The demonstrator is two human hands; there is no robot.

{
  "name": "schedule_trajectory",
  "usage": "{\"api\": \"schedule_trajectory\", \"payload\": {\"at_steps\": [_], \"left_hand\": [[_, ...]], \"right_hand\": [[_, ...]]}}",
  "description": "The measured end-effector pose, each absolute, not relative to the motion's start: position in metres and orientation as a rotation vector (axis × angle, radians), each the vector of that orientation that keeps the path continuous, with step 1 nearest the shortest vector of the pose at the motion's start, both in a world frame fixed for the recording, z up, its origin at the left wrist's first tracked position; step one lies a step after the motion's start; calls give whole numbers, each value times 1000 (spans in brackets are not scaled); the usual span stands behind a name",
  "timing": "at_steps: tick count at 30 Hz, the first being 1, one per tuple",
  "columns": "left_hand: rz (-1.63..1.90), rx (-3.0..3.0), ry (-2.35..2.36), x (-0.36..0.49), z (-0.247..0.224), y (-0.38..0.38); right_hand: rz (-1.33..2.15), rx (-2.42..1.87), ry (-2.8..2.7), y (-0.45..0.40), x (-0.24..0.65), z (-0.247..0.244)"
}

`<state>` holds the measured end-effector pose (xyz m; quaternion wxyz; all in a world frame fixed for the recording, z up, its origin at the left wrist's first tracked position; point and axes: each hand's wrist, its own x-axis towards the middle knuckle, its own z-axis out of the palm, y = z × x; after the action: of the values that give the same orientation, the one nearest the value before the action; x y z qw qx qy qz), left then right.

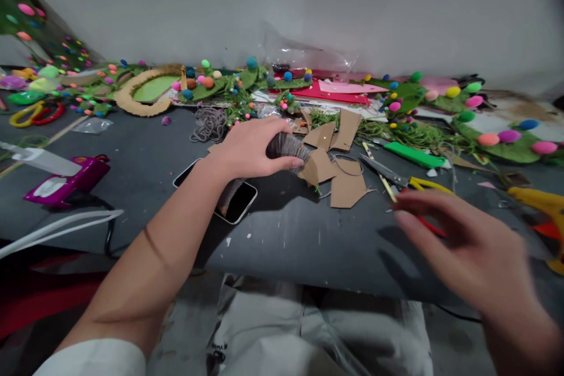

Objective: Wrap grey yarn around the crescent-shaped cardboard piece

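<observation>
My left hand (251,147) is closed around a curved cardboard piece wrapped in grey yarn (284,145). One end of this piece shows below my wrist, over a phone (240,202) lying on the table; its middle is hidden by my hand. My right hand (467,241) is slightly blurred, thumb and fingers bent with a gap between them. Nothing shows in its grasp. It hovers by a pair of scissors (388,171) with yellow and red handles, partly covering them.
Cardboard scraps (348,182) and a green cutter (414,154) lie mid-table. A purple glue gun (68,179) stands left, a yellow one (540,208) right. Grey yarn (209,124), a tan ring (145,91) and green pieces with colored balls (497,138) line the back by the wall.
</observation>
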<state>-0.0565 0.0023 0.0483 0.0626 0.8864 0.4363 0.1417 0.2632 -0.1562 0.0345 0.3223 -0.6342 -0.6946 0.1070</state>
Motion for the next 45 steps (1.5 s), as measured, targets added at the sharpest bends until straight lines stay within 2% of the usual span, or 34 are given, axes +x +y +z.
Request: {"api": "schedule_trajectory", "payload": {"at_steps": [3, 9, 14, 18, 26, 45], "left_hand": [[460, 2675, 1322, -55, 49, 0], [487, 2679, 1344, -53, 50, -3], [478, 2722, 1365, -50, 50, -4], [439, 2768, 1389, -47, 48, -5], [461, 2792, 1459, -44, 48, -7], [482, 2841, 1467, -43, 46, -9]], "right_hand": [[725, -1490, -2012, -94, 215, 45], [895, -1458, -2037, -36, 170, 42], [637, -1312, -1757, -44, 182, 32], [461, -1227, -1839, -44, 184, 33], [761, -1449, -1746, -35, 172, 17], [808, -1484, -1716, -33, 167, 16]]}}
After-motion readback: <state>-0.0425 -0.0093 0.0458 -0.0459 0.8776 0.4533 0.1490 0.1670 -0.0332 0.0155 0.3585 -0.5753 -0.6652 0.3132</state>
